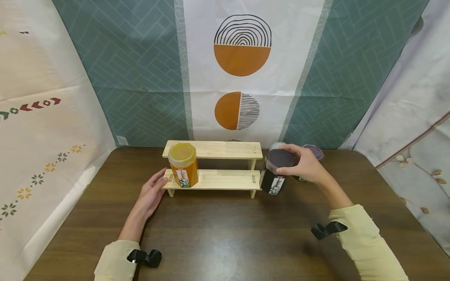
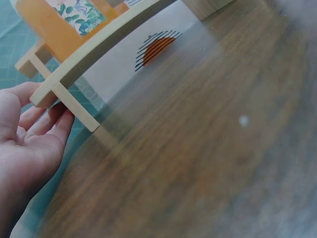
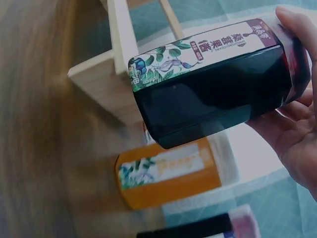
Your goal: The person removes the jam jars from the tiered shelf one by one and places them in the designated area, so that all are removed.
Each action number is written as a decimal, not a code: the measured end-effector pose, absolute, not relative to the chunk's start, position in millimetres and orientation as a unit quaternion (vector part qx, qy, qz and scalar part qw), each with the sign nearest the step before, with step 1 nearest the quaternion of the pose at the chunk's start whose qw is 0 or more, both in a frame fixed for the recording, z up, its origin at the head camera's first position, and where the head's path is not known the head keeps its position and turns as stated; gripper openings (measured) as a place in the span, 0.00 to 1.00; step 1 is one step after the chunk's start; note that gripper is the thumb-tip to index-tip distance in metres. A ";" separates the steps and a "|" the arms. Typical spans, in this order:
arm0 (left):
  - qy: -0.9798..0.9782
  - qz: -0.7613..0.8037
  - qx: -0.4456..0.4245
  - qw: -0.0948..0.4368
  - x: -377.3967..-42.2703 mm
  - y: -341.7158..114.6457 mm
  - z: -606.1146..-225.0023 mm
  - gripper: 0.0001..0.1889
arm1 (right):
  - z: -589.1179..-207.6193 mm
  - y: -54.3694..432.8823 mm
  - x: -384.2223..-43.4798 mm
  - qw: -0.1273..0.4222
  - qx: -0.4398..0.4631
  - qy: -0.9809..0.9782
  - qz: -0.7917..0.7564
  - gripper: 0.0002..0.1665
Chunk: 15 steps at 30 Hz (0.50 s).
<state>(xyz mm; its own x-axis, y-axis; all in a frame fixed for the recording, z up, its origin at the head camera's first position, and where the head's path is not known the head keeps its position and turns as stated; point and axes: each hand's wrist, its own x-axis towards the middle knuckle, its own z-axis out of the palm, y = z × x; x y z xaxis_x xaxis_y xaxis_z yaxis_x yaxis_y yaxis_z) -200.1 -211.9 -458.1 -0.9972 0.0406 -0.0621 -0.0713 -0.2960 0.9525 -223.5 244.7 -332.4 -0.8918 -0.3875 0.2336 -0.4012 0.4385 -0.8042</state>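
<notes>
A two-tier wooden display rack [image 1: 225, 179] stands on the table. My left hand [image 1: 152, 194] holds the left end of its lower tier; in the left wrist view the thumb is at the plank's end and the fingers curl beneath, by the leg [image 2: 77, 106]. On that tier's left part sits an orange jar [image 1: 190, 177] with a yellowish lid and white label. With its thumb and fingers round the lid end, my right hand [image 1: 305, 166] grips a dark jar [image 1: 268, 180], tilted, off the table beside the rack's right end. Its label [image 3: 208, 49] shows printed fruit and leaves.
Behind the right hand stand more jars, partly hidden: another orange jar [image 3: 173, 173] and a dark jar with a purplish lid [image 1: 314, 151]. The brown table [image 1: 225, 238] extends in front of the rack. Patterned cloths [image 1: 140, 78] hang behind and at both sides.
</notes>
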 end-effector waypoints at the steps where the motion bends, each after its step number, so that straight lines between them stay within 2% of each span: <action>1: 0.592 0.805 -0.013 0.035 -200.2 -211.9 -458.1 0.32 | -333.8 247.9 -222.2 0.007 0.231 -0.851 0.471 0.35; 8: 0.593 0.804 -0.016 0.039 -200.0 -212.7 -457.6 0.32 | -353.7 262.0 -217.0 0.014 0.228 -0.864 0.448 0.35; 15: 0.592 0.805 -0.015 0.037 -199.3 -212.6 -458.2 0.32 | -377.9 269.3 -214.4 -0.006 0.215 -0.850 0.481 0.35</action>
<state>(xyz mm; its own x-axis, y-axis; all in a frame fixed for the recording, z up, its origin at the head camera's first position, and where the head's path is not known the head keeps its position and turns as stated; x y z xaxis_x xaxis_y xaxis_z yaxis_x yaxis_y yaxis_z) -199.3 -212.6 -458.2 -0.9968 0.0418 -0.0684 -0.0778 -0.2966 0.9518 -214.4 269.3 -377.9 -0.9077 -0.3708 0.1964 -0.3594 0.4455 -0.8200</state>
